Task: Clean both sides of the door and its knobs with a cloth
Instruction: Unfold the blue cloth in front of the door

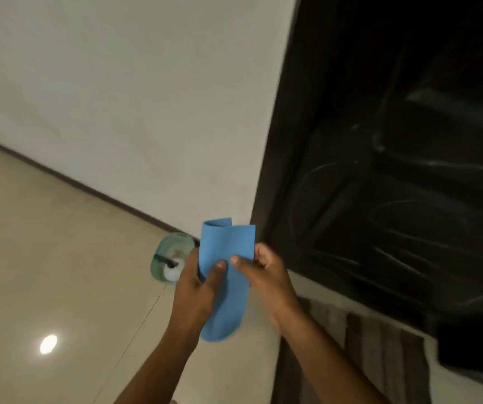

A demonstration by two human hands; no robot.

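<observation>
A folded blue cloth (226, 252) is held upright in front of me at the middle of the view. My left hand (198, 282) grips its left side, with the thumb pressed on the front. My right hand (265, 274) pinches its right edge between thumb and fingers. The dark panelled door (394, 185) fills the right side, with pale wipe streaks on its surface. Its dark frame (278, 147) runs down beside the cloth. No knob shows in this view.
A cream wall (132, 97) stands left of the door frame. On the glossy beige floor tiles (45, 258) near the wall's foot sits a pale green bottle with a white cap (170, 262). A striped mat (380, 345) lies at the door's threshold.
</observation>
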